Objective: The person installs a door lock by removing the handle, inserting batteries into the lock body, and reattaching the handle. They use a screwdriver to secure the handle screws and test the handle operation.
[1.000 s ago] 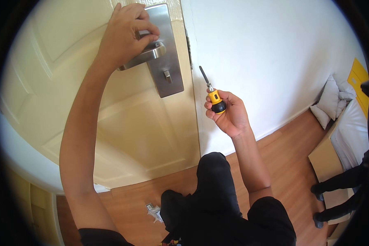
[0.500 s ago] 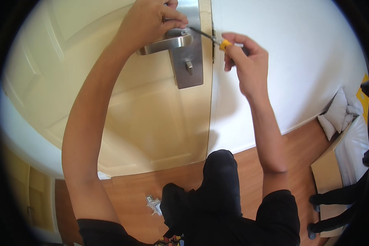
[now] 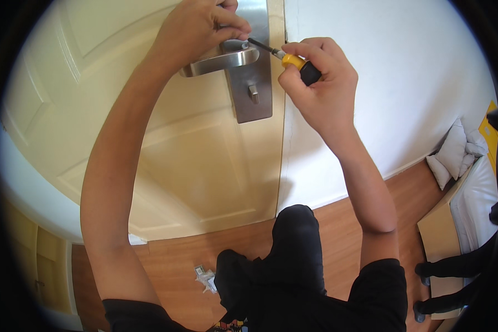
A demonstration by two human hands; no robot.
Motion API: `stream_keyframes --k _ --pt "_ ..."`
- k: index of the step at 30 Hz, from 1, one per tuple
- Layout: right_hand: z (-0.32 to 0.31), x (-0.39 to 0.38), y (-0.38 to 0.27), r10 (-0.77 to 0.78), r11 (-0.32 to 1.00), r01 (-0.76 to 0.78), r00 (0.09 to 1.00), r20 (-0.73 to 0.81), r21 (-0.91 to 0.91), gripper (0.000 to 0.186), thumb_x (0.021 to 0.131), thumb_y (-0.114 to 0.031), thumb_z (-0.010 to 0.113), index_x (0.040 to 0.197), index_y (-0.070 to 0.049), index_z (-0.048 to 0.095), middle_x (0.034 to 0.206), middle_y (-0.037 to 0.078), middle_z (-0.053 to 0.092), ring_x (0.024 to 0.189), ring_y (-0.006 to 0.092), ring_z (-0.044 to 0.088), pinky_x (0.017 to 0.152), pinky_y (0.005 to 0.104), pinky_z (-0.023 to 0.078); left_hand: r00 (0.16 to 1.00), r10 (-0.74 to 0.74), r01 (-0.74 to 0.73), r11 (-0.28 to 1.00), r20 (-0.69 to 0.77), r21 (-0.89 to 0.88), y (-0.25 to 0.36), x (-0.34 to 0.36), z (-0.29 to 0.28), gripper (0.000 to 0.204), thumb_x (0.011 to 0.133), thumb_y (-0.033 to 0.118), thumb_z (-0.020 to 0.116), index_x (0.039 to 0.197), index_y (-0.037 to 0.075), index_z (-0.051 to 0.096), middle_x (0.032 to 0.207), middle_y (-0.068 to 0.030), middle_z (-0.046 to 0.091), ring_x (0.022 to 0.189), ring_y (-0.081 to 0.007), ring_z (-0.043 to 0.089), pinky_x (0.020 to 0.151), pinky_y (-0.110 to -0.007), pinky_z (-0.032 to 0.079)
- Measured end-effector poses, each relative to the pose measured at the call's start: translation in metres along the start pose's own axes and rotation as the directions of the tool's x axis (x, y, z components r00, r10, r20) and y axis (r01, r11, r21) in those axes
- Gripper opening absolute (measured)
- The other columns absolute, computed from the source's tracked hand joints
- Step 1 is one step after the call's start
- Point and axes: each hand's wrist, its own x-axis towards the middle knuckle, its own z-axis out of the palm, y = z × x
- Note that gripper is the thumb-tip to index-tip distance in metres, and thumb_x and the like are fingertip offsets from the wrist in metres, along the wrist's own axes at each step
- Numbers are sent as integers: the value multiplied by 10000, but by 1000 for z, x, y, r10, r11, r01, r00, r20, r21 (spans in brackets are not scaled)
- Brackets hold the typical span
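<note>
A cream panelled door [image 3: 205, 166] carries a steel lock plate [image 3: 249, 110], with a lever handle [image 3: 216, 66] and a small thumb turn [image 3: 253, 94] below it. My left hand [image 3: 196, 33] is closed at the upper plate above the lever, thumb and finger pinched; whether they hold something is hidden. My right hand [image 3: 323, 94] grips a yellow and black screwdriver [image 3: 296, 63]. The screwdriver's tip points up-left and reaches beside my left fingertips, just over the lever's base; I cannot tell whether it touches.
A white wall [image 3: 382, 83] adjoins the door. At right are grey cushions [image 3: 451, 149], a mattress on a wooden base [image 3: 437, 227], a yellow panel [image 3: 486, 127] and another person's dark-clad legs [image 3: 454, 268]. Small packets [image 3: 203, 276] lie on the wooden floor beside my dark-clad knee [image 3: 293, 238].
My right hand has raised the screwdriver and moved its tip leftward to my left fingertips. The door sits further right in view than a second ago; my left hand stays at the plate.
</note>
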Motion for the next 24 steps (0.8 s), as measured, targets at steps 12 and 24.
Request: stream_keyframes --k 12,24 --pt "1 3 -4 -84 994 87 995 44 -67 202 823 -17 710 1021 -18 750 1007 96 646 725 212 676 607 312 550 999 -8 7 1000 31 30 3 0 -5 126 729 194 882 815 133 813 876 -47 561 1036 -269 600 835 -390 518" --pt "-22 17 -12 -398 794 510 847 351 -330 332 747 40 743 1068 -37 718 1076 51 637 686 178 674 575 327 558 997 -33 35 999 67 -19 -3 -9 5 185 727 138 870 906 158 826 924 -22 506 1228 -312 575 1001 -435 498"
